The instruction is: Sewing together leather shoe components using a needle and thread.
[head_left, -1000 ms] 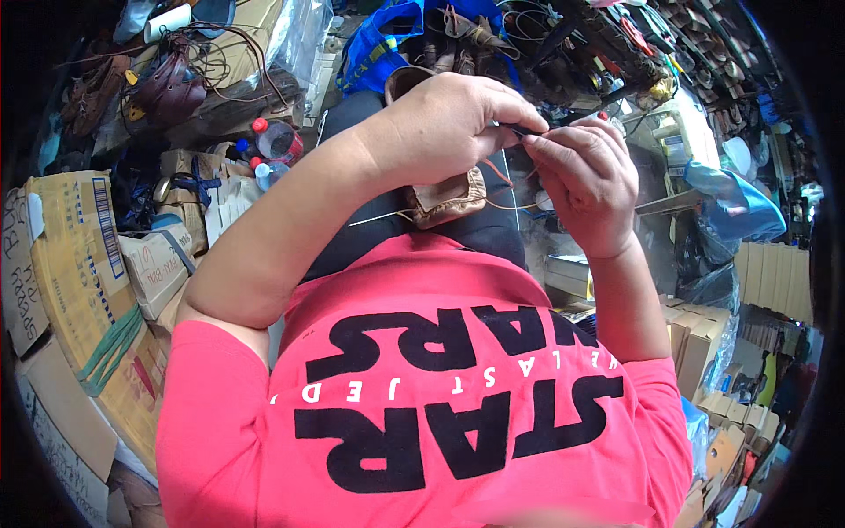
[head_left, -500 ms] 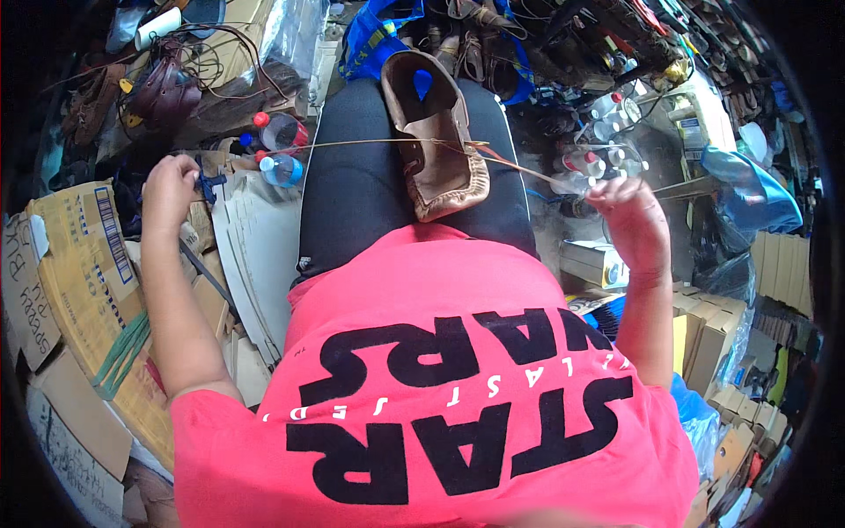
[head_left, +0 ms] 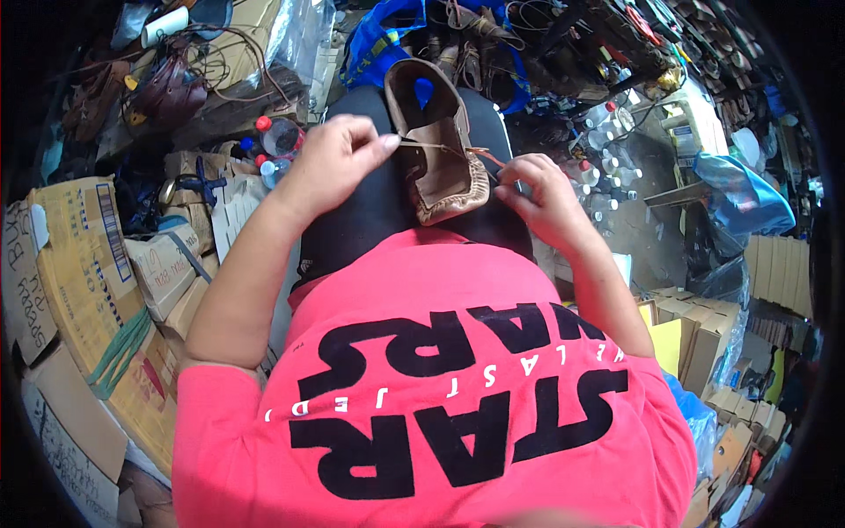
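A brown leather moccasin-style shoe (head_left: 429, 189) lies across my lap, its toe toward me and gathered stitching along the toe edge. A small blue patch (head_left: 424, 91) shows inside its heel end. Beside the shoe's left edge, my left hand (head_left: 339, 158) is closed in a pinch on a thin tan thread (head_left: 431, 144) that crosses the opening. On the right, my right hand (head_left: 541, 195) is closed near the shoe's side, at the end of a reddish-brown stretch of the thread. A small dark thing shows between its fingers, too small to name.
Plastic bottles stand at the left (head_left: 280, 136) and right (head_left: 607, 163) of my legs. Cardboard boxes (head_left: 84, 255) are stacked at the left, and more boxes (head_left: 695, 326) at the right. A blue bag (head_left: 374, 48) with leather pieces lies beyond my knees.
Both hands have come inward from wide apart to close beside the shoe. The thread, pulled taut to both sides before, now spans only a short stretch. The shoe has barely shifted.
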The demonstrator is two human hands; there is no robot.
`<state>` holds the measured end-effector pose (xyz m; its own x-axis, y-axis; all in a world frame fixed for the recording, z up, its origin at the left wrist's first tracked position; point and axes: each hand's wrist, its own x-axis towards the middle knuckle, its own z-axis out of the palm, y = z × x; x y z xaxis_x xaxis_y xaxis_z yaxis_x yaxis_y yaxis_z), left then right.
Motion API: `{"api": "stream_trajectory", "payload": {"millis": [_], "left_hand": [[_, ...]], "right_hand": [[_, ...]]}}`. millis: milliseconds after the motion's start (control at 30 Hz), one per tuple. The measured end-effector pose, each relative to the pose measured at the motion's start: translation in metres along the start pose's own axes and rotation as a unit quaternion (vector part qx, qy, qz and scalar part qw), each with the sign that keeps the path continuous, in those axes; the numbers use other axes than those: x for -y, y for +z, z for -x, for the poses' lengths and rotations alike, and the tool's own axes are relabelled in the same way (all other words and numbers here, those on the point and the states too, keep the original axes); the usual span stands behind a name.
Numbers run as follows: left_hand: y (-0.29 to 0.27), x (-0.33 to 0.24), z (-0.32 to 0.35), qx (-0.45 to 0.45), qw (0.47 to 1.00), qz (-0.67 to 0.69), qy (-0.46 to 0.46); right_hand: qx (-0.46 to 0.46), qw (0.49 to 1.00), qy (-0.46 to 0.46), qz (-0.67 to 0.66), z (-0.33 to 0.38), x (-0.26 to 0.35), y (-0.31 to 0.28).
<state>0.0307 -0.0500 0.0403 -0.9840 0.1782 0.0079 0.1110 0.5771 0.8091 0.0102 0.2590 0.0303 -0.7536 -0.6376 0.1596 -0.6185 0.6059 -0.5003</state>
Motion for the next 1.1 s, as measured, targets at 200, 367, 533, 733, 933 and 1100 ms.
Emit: {"api": "stream_trajectory", "payload": {"millis": [200,367,533,733,933,1100], "left_hand": [[0.009,-0.001,-0.022,-0.051,0.997,0.06,0.004],[0.01,0.009,-0.026,-0.073,0.997,0.027,0.009],[0.013,0.011,-0.023,-0.067,0.997,0.034,0.0],[0.007,0.028,-0.027,-0.093,0.994,-0.055,0.029],[-0.008,0.068,-0.029,-0.113,0.992,-0.032,0.036],[-0.047,0.101,-0.011,-0.152,0.985,-0.04,-0.077]], "right_hand": [[0.027,0.981,0.108,-0.16,-0.01,0.005,0.002],[-0.232,0.969,0.079,-0.03,-0.002,0.02,-0.004],[-0.068,0.993,-0.04,0.086,0.007,0.017,0.0],[-0.04,0.916,0.251,-0.31,0.008,0.003,0.006],[-0.068,0.921,0.28,-0.261,0.052,-0.054,0.019],[-0.072,0.835,0.456,-0.3,0.115,-0.1,0.001]]}}
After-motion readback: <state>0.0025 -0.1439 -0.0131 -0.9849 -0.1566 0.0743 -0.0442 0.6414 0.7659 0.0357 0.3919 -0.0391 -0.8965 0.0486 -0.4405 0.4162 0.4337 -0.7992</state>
